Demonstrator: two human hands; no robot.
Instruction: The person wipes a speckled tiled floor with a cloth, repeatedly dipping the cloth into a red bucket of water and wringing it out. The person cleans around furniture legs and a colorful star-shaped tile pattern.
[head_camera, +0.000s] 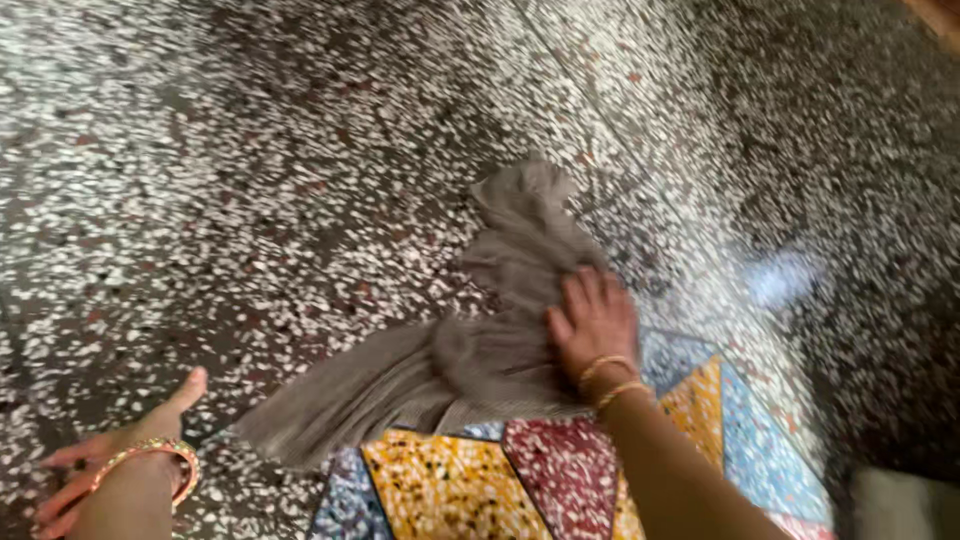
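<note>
A crumpled grey-brown cloth (440, 350) lies spread on a speckled terrazzo floor (250, 170). My right hand (592, 322) presses down on the cloth's right part, fingers curled into the fabric, gold bangles on the wrist. My left hand (110, 460) rests flat on the floor at the lower left, fingers spread, an orange-gold bangle on the wrist; it is apart from the cloth's left end.
A coloured terrazzo inlay (450, 490) of yellow, red and blue wedges sits under and below the cloth. A bright glare patch (780, 278) shines on the floor at the right. A pale object (905, 505) shows at the lower right corner.
</note>
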